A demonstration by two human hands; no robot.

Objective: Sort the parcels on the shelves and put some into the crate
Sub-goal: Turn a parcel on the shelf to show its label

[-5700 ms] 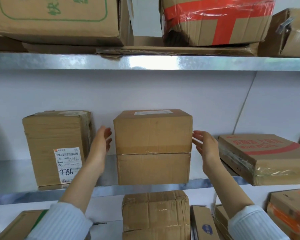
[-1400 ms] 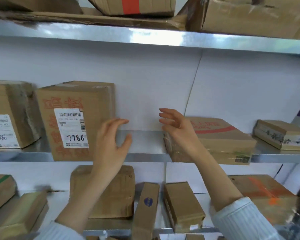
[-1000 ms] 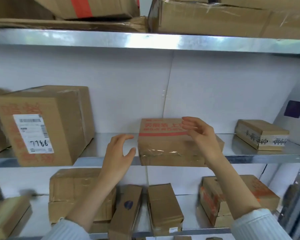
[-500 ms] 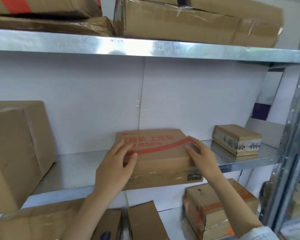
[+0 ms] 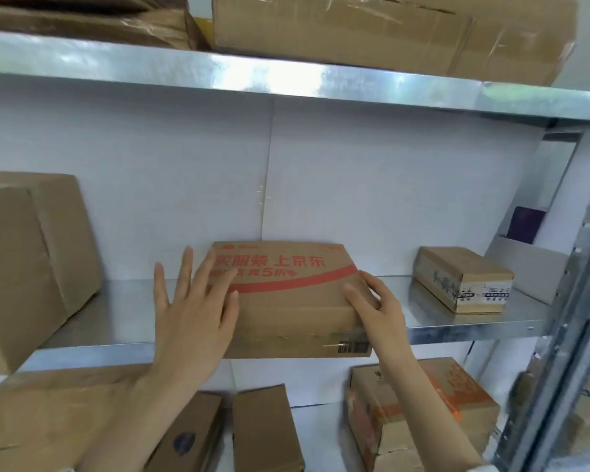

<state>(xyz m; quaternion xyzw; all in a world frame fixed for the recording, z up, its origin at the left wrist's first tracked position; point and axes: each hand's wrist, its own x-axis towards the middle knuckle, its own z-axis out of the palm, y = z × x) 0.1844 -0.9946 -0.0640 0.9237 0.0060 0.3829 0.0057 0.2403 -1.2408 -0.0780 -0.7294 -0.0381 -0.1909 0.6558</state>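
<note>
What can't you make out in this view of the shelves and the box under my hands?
Crate: nowhere in the head view.
Flat red-printed box: left end hidden behind the left hand; its front barcode label is blurred.
Right hand: far fingers hidden past the box's corner, so grip unclear.
Small box: label too blurred to read.
Big left box: cut by the left edge.
Top-shelf boxes: cut by the top edge.

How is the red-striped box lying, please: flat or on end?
Flat: the red-striped box lies on its broad face, printed top up, on the shelf.
</note>
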